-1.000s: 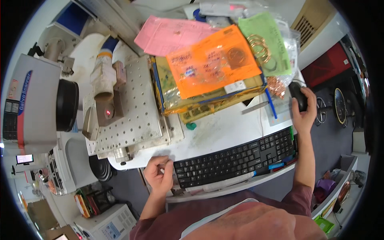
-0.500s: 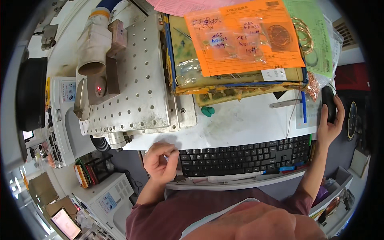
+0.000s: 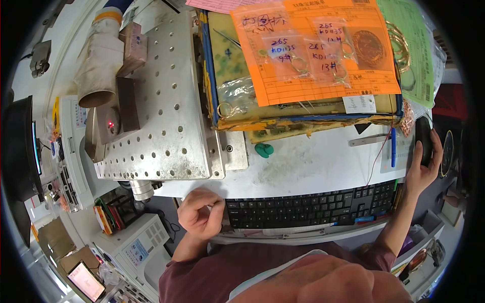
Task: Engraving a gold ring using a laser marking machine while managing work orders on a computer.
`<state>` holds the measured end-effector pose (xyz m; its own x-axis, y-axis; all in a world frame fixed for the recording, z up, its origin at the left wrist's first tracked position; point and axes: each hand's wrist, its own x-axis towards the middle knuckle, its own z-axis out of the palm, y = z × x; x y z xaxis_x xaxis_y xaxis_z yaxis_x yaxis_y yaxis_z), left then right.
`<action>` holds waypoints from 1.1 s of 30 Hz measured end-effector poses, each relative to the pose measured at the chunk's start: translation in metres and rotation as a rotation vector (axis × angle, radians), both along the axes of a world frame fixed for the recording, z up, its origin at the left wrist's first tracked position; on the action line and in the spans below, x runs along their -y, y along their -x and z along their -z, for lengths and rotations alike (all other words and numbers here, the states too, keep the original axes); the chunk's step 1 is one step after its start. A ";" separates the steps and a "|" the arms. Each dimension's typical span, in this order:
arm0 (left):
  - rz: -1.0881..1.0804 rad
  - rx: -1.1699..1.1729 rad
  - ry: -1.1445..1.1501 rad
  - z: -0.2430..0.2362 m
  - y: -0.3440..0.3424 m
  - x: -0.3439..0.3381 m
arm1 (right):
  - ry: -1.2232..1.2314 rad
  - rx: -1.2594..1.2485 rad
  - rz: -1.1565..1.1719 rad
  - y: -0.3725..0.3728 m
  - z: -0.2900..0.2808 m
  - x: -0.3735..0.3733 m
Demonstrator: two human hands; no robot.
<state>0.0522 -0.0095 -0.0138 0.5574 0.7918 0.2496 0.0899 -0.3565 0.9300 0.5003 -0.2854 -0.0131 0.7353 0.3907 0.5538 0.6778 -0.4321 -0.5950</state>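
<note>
White worktop (image 3: 313, 166) carries a perforated metal plate (image 3: 161, 111) toward its left edge and a black keyboard (image 3: 308, 208) along the front edge. Right hand (image 3: 422, 169) rests at the right edge, fingers wrapped over a black mouse (image 3: 424, 141). Left hand (image 3: 199, 214) sits at the keyboard's left end, fingers curled narrow, holding nothing visible. Risk: a careless right-hand sweep could knock the blue pen (image 3: 393, 147) off the edge.

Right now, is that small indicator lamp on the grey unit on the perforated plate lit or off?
Lit: the indicator lamp shows a red glow on the grey unit standing on the perforated plate.
</note>
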 end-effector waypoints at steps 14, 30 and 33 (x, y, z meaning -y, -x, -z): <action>0.017 0.019 0.009 0.001 0.001 0.000 | -0.016 -0.013 -0.019 -0.001 0.005 0.001; 0.011 0.019 0.033 0.001 0.002 0.002 | -0.002 -0.008 -0.041 -0.001 0.005 0.004; 0.007 0.001 0.045 -0.002 0.001 0.001 | -0.013 -0.009 -0.039 -0.002 0.006 0.000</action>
<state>0.0516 -0.0104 -0.0122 0.5629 0.7982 0.2147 0.0866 -0.3153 0.9451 0.5024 -0.2857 -0.0187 0.7244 0.4123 0.5524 0.6887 -0.3977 -0.6063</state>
